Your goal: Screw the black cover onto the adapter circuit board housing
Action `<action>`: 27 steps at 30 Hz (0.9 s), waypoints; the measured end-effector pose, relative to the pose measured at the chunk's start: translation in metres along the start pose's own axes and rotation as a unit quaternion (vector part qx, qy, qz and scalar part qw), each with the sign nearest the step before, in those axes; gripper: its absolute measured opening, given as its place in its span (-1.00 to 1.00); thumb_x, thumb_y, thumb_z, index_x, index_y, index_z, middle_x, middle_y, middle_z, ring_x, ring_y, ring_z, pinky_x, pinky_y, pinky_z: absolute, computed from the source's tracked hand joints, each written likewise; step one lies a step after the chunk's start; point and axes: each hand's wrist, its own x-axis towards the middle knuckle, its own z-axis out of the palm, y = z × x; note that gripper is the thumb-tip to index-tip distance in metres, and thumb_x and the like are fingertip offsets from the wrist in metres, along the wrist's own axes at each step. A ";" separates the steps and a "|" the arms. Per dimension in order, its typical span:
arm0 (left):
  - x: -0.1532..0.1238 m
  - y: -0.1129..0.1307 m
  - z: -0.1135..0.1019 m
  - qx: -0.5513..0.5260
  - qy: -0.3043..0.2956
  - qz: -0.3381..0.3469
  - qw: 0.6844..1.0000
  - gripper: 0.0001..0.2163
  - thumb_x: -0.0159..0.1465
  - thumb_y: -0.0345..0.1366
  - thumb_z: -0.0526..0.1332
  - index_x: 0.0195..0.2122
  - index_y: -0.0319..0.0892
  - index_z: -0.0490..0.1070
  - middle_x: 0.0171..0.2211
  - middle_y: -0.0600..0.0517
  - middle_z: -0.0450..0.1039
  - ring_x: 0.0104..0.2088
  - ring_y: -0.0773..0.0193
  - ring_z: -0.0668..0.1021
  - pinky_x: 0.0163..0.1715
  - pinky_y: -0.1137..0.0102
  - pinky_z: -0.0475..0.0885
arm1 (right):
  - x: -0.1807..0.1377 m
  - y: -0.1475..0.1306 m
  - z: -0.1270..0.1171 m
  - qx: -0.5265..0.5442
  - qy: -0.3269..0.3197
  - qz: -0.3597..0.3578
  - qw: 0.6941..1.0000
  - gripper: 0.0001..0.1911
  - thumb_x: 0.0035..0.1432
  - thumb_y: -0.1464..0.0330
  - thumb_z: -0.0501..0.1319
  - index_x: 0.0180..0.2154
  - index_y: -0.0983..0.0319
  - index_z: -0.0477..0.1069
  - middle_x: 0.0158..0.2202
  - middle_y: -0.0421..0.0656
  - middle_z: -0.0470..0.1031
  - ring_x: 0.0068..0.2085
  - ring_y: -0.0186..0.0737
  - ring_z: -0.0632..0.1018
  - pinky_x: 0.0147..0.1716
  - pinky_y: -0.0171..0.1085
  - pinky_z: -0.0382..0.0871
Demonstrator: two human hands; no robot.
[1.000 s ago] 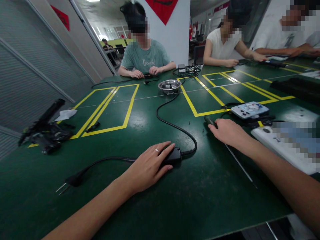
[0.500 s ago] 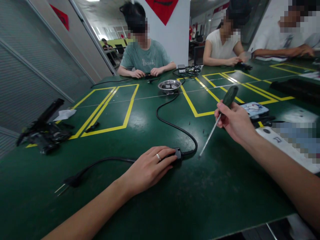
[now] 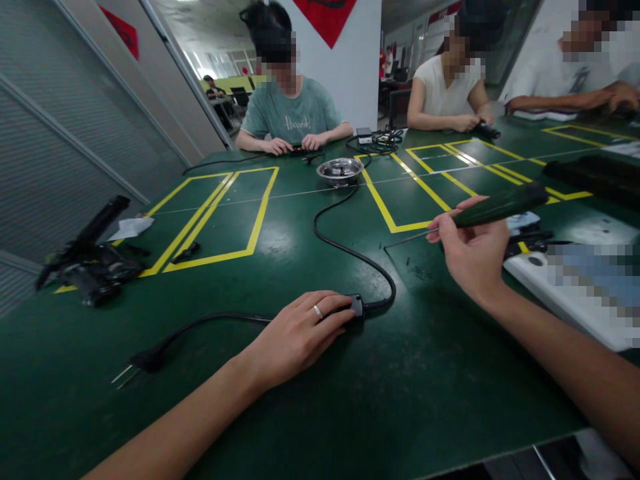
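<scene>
Left hand (image 3: 295, 337): flat, fingers spread over a black adapter (image 3: 354, 306) on the desk (image 3: 410, 400), seemingly pinning it; its cord (image 3: 350, 253) runs away to a metal bowl (image 3: 339, 171), plug (image 3: 145, 362) lying to the near left. Right hand (image 3: 473, 250): fingers closed on a screwdriver (image 3: 493, 208), held above the desk, long axis near level, tip pointing left, handle right. Far edge: seated people.

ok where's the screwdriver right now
In the head view, the screwdriver is held in the right hand, off the table, right of the black cable.
</scene>
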 end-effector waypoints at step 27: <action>0.006 0.006 0.000 0.005 -0.028 -0.033 0.999 -0.64 0.35 -0.41 0.08 0.17 -0.21 0.26 0.13 -0.15 0.30 0.10 0.08 0.38 0.11 0.11 0.38 | -0.002 -0.022 0.001 0.155 0.020 0.136 0.978 -0.85 0.09 0.40 0.17 -0.33 0.06 0.22 -0.57 -0.28 0.29 -0.54 -0.22 0.42 -0.64 -0.23 0.29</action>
